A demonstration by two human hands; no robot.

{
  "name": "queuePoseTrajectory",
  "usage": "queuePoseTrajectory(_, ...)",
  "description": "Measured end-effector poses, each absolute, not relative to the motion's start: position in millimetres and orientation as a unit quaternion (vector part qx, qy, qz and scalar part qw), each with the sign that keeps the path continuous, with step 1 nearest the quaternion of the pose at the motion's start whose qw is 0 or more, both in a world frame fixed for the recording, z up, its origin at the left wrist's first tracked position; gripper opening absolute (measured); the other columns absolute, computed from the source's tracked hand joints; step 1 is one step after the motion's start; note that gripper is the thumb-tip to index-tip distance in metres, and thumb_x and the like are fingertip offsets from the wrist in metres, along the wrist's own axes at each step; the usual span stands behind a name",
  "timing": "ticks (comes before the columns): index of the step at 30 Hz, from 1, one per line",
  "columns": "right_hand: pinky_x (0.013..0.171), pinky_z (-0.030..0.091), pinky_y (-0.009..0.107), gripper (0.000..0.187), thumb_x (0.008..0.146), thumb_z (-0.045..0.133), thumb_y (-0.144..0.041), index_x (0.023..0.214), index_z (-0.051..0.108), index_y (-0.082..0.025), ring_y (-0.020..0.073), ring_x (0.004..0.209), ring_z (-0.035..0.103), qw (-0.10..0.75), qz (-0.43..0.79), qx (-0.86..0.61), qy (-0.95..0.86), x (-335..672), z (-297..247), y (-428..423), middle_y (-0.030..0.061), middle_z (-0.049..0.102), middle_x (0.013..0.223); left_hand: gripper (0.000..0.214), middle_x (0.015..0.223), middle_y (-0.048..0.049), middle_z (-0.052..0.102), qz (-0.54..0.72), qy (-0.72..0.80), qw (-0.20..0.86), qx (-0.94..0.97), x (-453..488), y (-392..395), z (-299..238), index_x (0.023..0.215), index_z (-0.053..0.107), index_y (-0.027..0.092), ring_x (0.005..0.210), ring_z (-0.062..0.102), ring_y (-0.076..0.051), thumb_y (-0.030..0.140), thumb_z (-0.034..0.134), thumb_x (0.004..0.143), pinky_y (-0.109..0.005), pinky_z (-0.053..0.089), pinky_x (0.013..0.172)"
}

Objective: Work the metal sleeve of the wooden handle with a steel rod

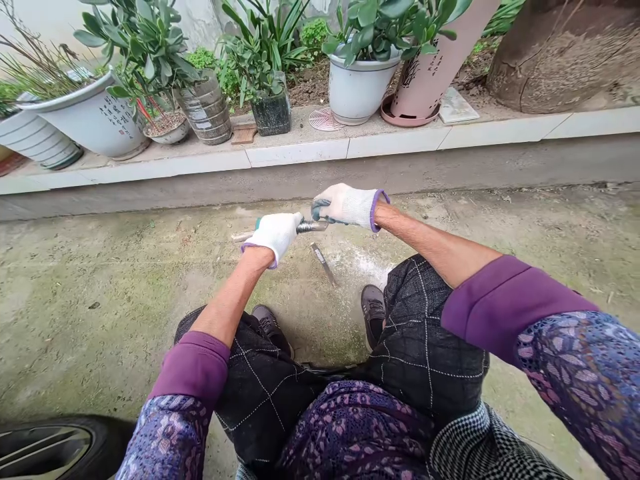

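I sit with both hands in white knit gloves held out over the concrete ground (100, 287). My left hand (274, 235) is closed round one end of a slim tool (311, 227); a pale tip pokes out on its left side. My right hand (346, 204) is closed round the tool's other end, where a dark teal grip shows. A shiny metal stretch spans the gap between the hands. Below them a narrow metal blade (324, 264) lies flat on the ground, between my two dark shoes (373, 313).
A raised tiled ledge (300, 150) runs across the back with several plant pots, among them a white pot (357, 90), a pink pot (425, 80) and a dark square pot (273, 110). A car tyre (55, 447) sits at the bottom left.
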State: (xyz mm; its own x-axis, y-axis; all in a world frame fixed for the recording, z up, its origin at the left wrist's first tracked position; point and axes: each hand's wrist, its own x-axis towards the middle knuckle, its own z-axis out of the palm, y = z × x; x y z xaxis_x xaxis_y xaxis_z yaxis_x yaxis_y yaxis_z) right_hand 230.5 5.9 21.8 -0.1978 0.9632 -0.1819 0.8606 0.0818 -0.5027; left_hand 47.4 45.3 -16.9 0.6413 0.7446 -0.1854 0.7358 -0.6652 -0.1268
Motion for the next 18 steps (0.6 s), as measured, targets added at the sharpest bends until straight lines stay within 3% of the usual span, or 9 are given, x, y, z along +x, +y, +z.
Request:
queuePoseTrajectory(4,0.047,0.032,0.023,0.018,0.084,0.059,-0.019,0.093,0.074,-0.016,0.0068,0.046,0.044,0.112,0.305,-0.651,-0.686,244,13,13,-0.0003,0.060,0.062,0.027,0.088,-0.0090,0.073,0.102,-0.380,-0.041,-0.918,48,40,-12,0.106,0.068,0.022,0.079,0.068,-0.023,0.029,0.046,0.093,-0.029,0.046,0.070)
queuePoseTrajectory(11,0.046,0.035,0.023,0.016,0.086,0.059,-0.020,0.092,0.073,-0.016,0.0066,0.043,0.043,0.134,0.374,-0.650,-0.648,234,9,12,-0.0020,0.056,0.057,0.024,0.083,-0.0045,0.070,-0.118,-0.462,-0.167,-0.863,41,54,0,0.099,0.069,0.016,0.075,0.060,-0.017,0.032,0.055,0.087,-0.025,0.042,0.066)
queuePoseTrajectory(14,0.048,0.034,0.022,0.019,0.087,0.056,-0.019,0.093,0.073,-0.018,0.0065,0.046,0.044,0.115,0.354,-0.615,-0.695,222,13,3,-0.0019,0.057,0.059,0.024,0.084,-0.0059,0.070,-0.127,-0.495,-0.150,-0.847,38,62,-1,0.101,0.068,0.016,0.074,0.060,-0.018,0.032,0.054,0.088,-0.026,0.043,0.066)
queuePoseTrajectory(18,0.050,0.032,0.022,0.018,0.087,0.056,-0.018,0.091,0.073,-0.016,0.0070,0.050,0.045,0.115,0.334,-0.591,-0.725,213,22,-6,-0.0008,0.060,0.062,0.025,0.087,-0.0109,0.071,-0.007,-0.515,-0.040,-0.856,40,62,-8,0.105,0.068,0.020,0.080,0.066,-0.023,0.027,0.048,0.092,-0.030,0.045,0.072)
